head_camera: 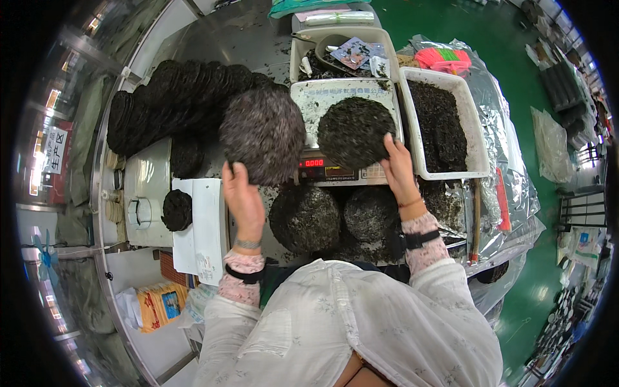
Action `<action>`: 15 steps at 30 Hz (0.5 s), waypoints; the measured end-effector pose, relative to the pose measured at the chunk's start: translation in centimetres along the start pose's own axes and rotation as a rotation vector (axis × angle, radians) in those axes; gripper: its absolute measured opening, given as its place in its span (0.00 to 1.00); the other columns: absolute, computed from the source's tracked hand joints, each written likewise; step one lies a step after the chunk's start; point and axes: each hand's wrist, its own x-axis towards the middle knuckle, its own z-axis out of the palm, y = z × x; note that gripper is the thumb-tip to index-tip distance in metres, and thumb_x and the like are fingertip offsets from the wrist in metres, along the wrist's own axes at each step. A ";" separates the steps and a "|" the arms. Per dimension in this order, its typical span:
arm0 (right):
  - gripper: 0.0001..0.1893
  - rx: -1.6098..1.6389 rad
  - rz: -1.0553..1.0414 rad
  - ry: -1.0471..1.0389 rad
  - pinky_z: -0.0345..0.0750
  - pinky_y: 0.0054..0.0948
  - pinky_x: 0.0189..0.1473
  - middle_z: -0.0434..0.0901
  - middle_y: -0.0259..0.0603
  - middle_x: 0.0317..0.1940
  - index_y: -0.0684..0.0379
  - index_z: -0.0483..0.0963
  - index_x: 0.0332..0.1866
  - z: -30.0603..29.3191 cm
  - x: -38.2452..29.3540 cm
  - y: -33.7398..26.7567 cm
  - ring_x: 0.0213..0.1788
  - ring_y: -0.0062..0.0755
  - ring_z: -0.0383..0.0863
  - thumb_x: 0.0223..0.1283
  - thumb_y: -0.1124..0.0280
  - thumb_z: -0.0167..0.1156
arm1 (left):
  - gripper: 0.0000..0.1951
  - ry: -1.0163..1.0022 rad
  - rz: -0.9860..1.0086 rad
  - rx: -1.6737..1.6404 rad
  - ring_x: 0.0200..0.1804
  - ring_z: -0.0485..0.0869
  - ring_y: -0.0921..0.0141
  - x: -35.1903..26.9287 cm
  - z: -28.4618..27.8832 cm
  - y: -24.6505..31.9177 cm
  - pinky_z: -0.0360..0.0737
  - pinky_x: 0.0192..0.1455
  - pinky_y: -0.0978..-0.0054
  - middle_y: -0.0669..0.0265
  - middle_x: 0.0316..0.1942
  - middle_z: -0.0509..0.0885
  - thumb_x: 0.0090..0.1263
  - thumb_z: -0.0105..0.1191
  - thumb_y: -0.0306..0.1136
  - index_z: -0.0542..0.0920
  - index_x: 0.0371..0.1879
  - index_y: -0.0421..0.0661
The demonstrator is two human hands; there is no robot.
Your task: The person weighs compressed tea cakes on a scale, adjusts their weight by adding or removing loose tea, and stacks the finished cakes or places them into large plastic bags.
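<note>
My left hand grips the near edge of a round, dark disc of what looks like dried seaweed, which is blurred and raised above the table. A second such disc is pinched at its right edge by my right hand. That one hangs over a white electronic scale with a lit red display. Closer to my body lie two more dark rounds, a larger left one and a smaller right one.
Overlapping stacks of dark discs fill the table's left side. A white tub of loose dark flakes stands right of the scale; another tub with a scoop stands behind. White sheets and a small dark round lie left.
</note>
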 end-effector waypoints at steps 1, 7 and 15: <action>0.16 -0.017 0.026 -0.024 0.71 0.19 0.40 0.76 0.24 0.41 0.58 0.77 0.56 0.2 1.3 0.5 0.40 0.11 0.71 0.79 0.56 0.59 | 0.22 0.037 0.066 0.197 0.64 0.78 0.68 0.0 1.9 -1.0 0.74 0.71 0.64 0.59 0.65 0.79 0.85 0.50 0.35 0.70 0.71 0.37; 0.28 -0.910 -0.792 0.165 0.76 0.37 0.64 0.75 0.55 0.62 0.71 0.66 0.71 -2.5 2.1 4.4 0.60 0.44 0.78 0.75 0.64 0.62 | 0.28 -0.799 0.552 0.960 0.81 0.61 0.51 -1.0 7.4 -7.7 0.53 0.84 0.51 0.48 0.77 0.67 0.79 0.54 0.34 0.66 0.76 0.40; 0.52 -1.775 -0.331 -0.430 0.54 0.60 0.79 0.52 0.64 0.81 0.66 0.56 0.80 -13.0 -10.5 16.9 0.82 0.64 0.53 0.57 0.50 0.74 | 0.48 -1.266 0.137 1.378 0.85 0.47 0.47 -9.8 -6.2 -4.3 0.51 0.83 0.44 0.48 0.84 0.48 0.66 0.69 0.44 0.56 0.82 0.46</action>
